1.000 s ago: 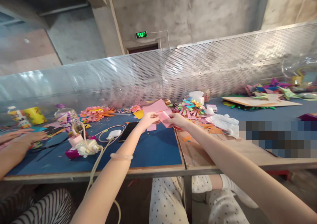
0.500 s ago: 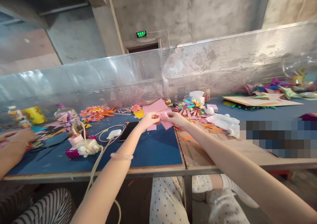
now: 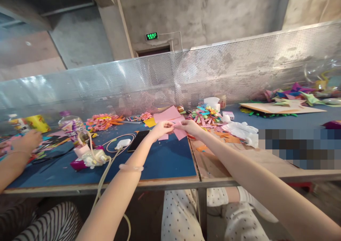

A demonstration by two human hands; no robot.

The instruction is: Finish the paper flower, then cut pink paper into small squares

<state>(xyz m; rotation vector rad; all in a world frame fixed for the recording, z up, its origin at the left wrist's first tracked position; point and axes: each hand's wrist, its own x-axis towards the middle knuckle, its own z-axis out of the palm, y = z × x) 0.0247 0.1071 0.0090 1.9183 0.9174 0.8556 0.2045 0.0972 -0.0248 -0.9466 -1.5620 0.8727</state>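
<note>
My left hand (image 3: 160, 129) and my right hand (image 3: 189, 126) meet over the middle of the blue table mat (image 3: 165, 159), both pinching a small pink paper piece (image 3: 180, 133) between fingertips. The paper hangs just below my right fingers, a little above the mat. A pale bangle sits on my left forearm. Behind the hands lie larger pink sheets (image 3: 167, 114) and a yellow sheet (image 3: 149, 122). A dark phone (image 3: 137, 140) lies on the mat just left of my left hand.
Paper flowers (image 3: 102, 121) and a colourful paper cluster (image 3: 204, 114) lie near a perforated metal screen (image 3: 213, 74). A white charger with cable (image 3: 120, 144), a bottle (image 3: 69, 122) and white tissue (image 3: 239, 131) are around. Another person's hand (image 3: 25, 141) works at far left. Cardboard (image 3: 279, 108) at right.
My hands have drawn slightly closer together on the pink paper piece, which now hangs lower under my right fingers. The other person's hand at far left has curled and shifted.
</note>
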